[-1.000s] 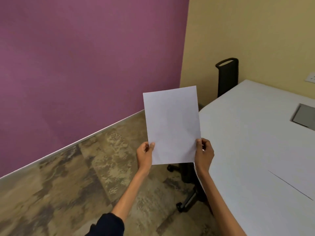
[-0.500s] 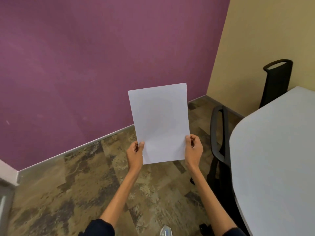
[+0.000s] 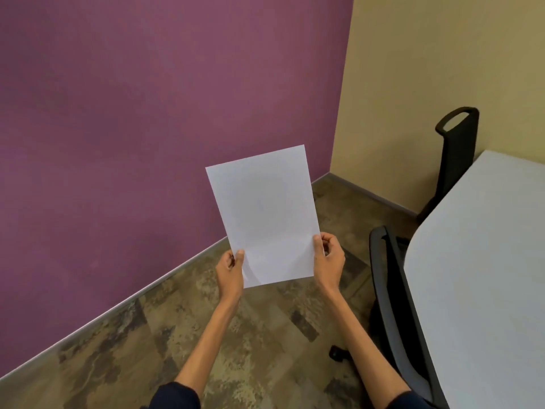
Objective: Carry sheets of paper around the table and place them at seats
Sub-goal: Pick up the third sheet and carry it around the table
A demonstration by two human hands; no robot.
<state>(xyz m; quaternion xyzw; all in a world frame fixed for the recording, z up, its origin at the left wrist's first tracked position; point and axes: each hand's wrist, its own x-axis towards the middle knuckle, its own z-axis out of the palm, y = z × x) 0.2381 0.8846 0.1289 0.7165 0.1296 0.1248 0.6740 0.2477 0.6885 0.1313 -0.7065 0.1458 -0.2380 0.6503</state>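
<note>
I hold a blank white sheet of paper (image 3: pixel 265 214) upright in front of me, over the floor. My left hand (image 3: pixel 230 273) pinches its lower left edge and my right hand (image 3: pixel 328 261) pinches its lower right edge. The white table (image 3: pixel 483 284) fills the right side, apart from the paper. A black chair (image 3: pixel 389 296) is pushed in at the table's near left edge, just right of my right forearm. A second black chair (image 3: pixel 455 154) stands at the table's far end by the yellow wall.
A purple wall (image 3: pixel 147 128) runs along the left and meets a yellow wall (image 3: pixel 427 69) at the corner ahead. Patterned brown carpet (image 3: pixel 206 320) covers the strip of floor between the purple wall and the chairs.
The view has swung left: the table slid to the right edge, and its inset panel and the sheet lying on it left the frame. Both hands keep the same grip on the paper.
</note>
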